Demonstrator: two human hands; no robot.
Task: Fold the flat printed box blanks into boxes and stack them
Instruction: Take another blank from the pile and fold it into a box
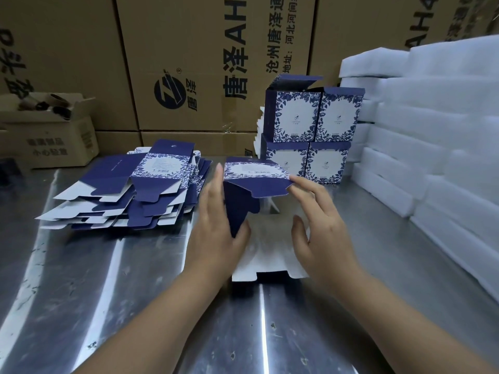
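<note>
Tabletop (129,298): bare metal, scuffed, glare streaks.
Large brown cartons (189,63): stacked wall behind tabletop, black Chinese print, round logo.
Small open carton (54,141): far left, flaps up, holds cardboard tubes (55,98) and dark items, unidentifiable.
White foam blocks (432,125): stacked along right edge, several tiers.

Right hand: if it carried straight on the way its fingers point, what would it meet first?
The dark blue flap of the half-folded box blank, right at the fingertips of the right hand; contact is unclear.
</note>
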